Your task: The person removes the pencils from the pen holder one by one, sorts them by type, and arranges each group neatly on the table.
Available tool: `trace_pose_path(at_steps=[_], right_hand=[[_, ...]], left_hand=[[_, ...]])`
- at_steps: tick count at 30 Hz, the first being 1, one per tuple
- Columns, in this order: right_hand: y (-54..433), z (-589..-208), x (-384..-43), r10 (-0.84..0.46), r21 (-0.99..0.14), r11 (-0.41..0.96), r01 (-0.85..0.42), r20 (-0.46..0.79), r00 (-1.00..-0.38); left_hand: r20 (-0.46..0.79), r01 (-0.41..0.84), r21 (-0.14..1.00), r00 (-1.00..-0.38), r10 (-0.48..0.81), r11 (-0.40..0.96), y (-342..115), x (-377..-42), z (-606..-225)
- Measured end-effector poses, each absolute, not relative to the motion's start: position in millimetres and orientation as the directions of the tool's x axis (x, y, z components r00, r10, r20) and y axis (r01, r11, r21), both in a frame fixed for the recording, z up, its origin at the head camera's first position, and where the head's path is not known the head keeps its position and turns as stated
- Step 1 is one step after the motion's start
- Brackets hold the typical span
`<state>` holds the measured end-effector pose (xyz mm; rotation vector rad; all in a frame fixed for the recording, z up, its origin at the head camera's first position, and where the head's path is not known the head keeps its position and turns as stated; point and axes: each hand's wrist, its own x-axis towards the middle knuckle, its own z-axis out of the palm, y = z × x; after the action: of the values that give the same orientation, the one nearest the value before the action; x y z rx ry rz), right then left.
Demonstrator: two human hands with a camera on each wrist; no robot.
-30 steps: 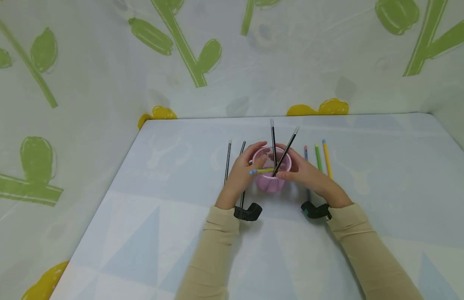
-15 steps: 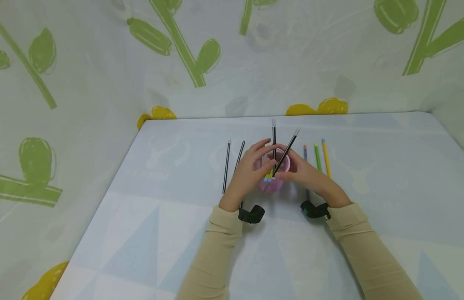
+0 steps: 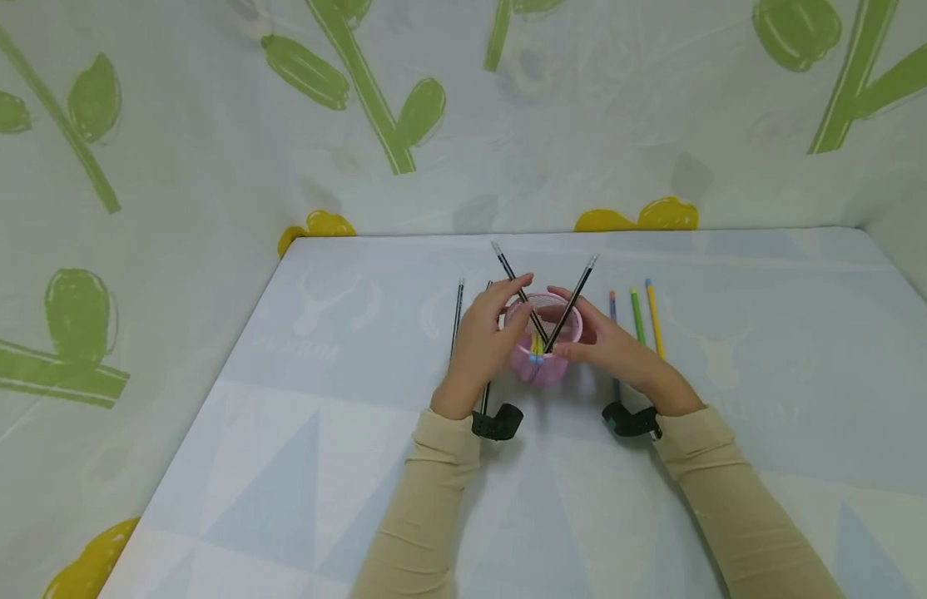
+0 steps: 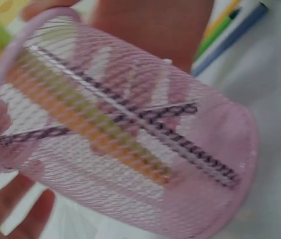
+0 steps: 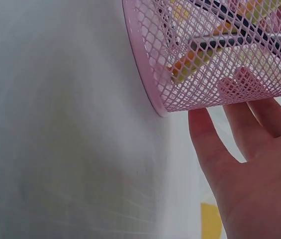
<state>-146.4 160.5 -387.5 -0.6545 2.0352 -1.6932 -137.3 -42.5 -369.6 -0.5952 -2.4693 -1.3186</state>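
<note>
A pink mesh pencil cup point(image 3: 540, 373) stands between the hands, slightly tilted in the wrist views. My right hand point(image 3: 598, 337) grips it from the right, thumb at the near rim and fingers round the far side. My left hand point(image 3: 486, 337) is at the left rim, fingers extended, with its thumb by a black pencil point(image 3: 506, 263) that leans left out of the cup. A second black pencil point(image 3: 583, 279) leans right. Two yellowish pencils point(image 3: 536, 346) with blue ends stand at the near rim. In the left wrist view, the pencils' lower parts show through the mesh point(image 4: 130, 164).
Left of the cup lie two black pencils point(image 3: 458, 312), one largely behind the left hand. To the right lie a blue pencil point(image 3: 612, 306), a green pencil point(image 3: 637, 316) and a yellow pencil point(image 3: 653, 320). The table point(image 3: 284, 466) has a pale patterned cover.
The blue-ended pencil across the rim has dropped to the near side. My left hand moved right, then back left; one black pencil now leans left. My right hand stays put.
</note>
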Motion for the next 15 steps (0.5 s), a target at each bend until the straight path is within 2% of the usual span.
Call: trace_pose_path(at_steps=[5, 11, 15], right_hand=[[160.1, -388.8, -146.2, -0.572, -0.982, 0.174, -0.072, -0.041, -0.819], [156.9, -382.3, -141.4, -0.585, -0.982, 0.169, -0.08, -0.035, -0.81], [156.7, -380.1, -141.4, -0.589, -0.986, 0.154, -0.072, -0.033, -0.807]], left_hand=[[0.538, 0.497, 0.78, -0.843, -0.001, 0.379, -52.5, -138.4, -367.2], [0.466, 0.445, 0.885, -0.851, -0.243, 0.137, -67.6, -134.4, -362.2], [0.403, 0.429, 0.903, -0.859, -0.316, -0.014, -74.3, -128.8, -349.6]])
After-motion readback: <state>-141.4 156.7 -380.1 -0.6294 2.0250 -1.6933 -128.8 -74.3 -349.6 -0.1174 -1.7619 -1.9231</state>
